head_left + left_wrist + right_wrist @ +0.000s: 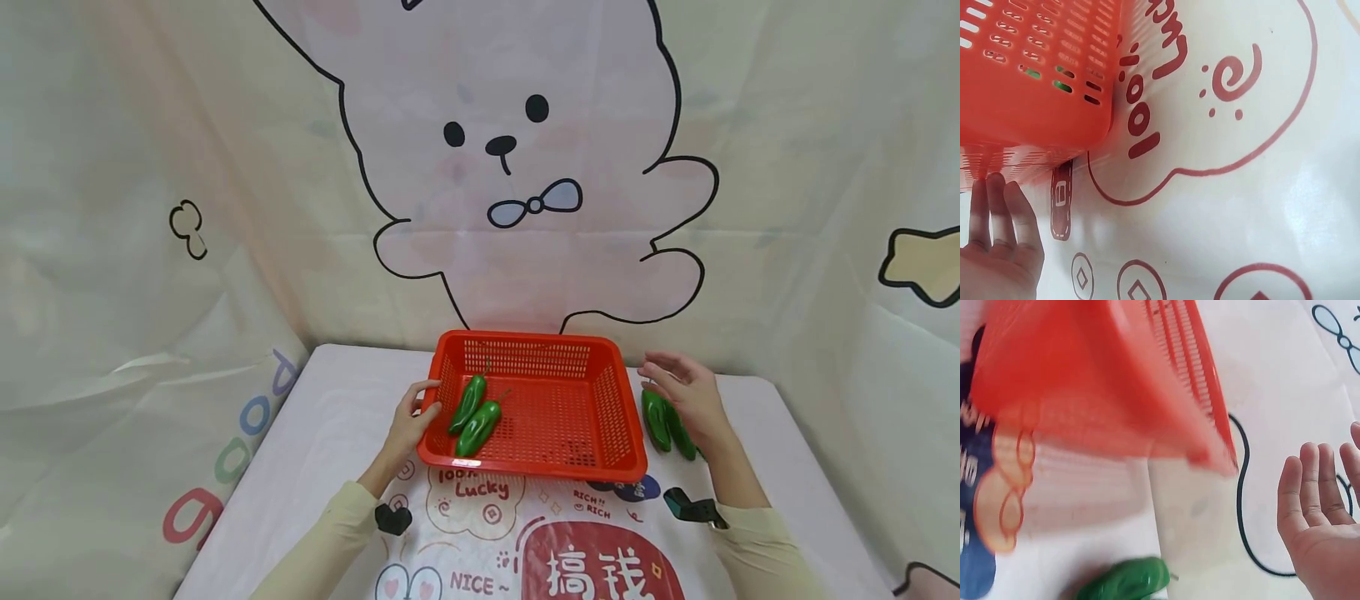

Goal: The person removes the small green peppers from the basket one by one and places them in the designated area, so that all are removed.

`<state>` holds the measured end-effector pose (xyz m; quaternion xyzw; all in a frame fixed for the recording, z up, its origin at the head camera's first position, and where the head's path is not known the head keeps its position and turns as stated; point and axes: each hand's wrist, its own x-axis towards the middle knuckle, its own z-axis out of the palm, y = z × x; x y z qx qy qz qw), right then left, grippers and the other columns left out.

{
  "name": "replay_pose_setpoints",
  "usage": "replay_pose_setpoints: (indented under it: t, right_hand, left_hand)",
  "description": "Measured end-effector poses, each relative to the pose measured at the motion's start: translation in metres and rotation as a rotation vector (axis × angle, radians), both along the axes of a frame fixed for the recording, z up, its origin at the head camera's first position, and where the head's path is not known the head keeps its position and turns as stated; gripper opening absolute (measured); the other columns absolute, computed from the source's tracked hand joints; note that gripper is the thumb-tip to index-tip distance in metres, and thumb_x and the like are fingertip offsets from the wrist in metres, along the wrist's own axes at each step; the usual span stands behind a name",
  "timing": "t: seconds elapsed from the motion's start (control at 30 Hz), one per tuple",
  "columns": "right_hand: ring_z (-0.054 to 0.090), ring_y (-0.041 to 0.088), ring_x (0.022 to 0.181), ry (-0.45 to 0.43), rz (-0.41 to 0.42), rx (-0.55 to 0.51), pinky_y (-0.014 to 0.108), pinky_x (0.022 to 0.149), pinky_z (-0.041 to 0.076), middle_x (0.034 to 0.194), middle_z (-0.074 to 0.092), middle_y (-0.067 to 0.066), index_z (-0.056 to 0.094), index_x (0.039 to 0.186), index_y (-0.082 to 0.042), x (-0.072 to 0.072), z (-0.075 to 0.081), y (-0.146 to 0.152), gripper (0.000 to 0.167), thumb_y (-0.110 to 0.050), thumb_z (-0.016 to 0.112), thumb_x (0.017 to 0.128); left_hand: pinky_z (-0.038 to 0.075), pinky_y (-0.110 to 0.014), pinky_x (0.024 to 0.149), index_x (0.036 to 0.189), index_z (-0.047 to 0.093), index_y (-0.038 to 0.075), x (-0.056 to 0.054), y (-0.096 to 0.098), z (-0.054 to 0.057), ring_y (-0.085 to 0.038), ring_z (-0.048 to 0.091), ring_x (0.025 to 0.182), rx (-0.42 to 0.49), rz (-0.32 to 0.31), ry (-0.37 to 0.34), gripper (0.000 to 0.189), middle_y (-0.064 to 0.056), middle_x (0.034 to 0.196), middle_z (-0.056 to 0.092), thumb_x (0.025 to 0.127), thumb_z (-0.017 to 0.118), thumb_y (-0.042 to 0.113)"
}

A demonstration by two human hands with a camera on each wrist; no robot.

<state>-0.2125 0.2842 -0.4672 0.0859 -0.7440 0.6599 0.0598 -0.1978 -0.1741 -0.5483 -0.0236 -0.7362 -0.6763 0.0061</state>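
A red plastic basket with slotted walls stands on the table. Two green peppers lie at the left inside it. My left hand grips the left rim, thumb and a finger over the edge; other fingers touch the outer wall in the left wrist view. On the right, my right hand hovers above more green peppers beside the basket, partly covering them. The right wrist view shows its fingers extended with nothing in them, and a pepper at the bottom edge.
A white cloth with printed red lettering and drawings covers the table. Behind it hangs a curtain with a large cartoon animal. More fabric hangs close at the left side.
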Motion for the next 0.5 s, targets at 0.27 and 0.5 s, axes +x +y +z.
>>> replay_pose_setpoints:
  t: [0.27, 0.5]
  right_hand:
    - [0.064, 0.029, 0.112, 0.012, 0.070, -0.102, 0.037, 0.092, 0.055, 0.121, 0.066, 0.008, 0.054, 0.135, 0.007, -0.011, 0.008, -0.035, 0.041, -0.014, 0.064, 0.102]
    - [0.065, 0.028, 0.109, 0.013, 0.098, -0.134, 0.035, 0.089, 0.057, 0.123, 0.062, 0.019, 0.051, 0.135, 0.012, -0.016, 0.011, -0.062, 0.043, -0.012, 0.063, 0.102]
  left_hand:
    - [0.061, -0.046, 0.074, 0.137, 0.059, 0.010, 0.002, 0.001, 0.002, -0.040, 0.062, 0.094, -0.025, 0.057, 0.033, 0.037, -0.019, 0.111, 0.056, 0.100, 0.064, 0.006]
    - [0.061, -0.048, 0.077, 0.135, 0.062, 0.009, 0.001, 0.003, 0.003, -0.033, 0.060, 0.092, -0.074, 0.083, 0.047, 0.039, -0.018, 0.112, 0.058, 0.098, 0.066, 0.001]
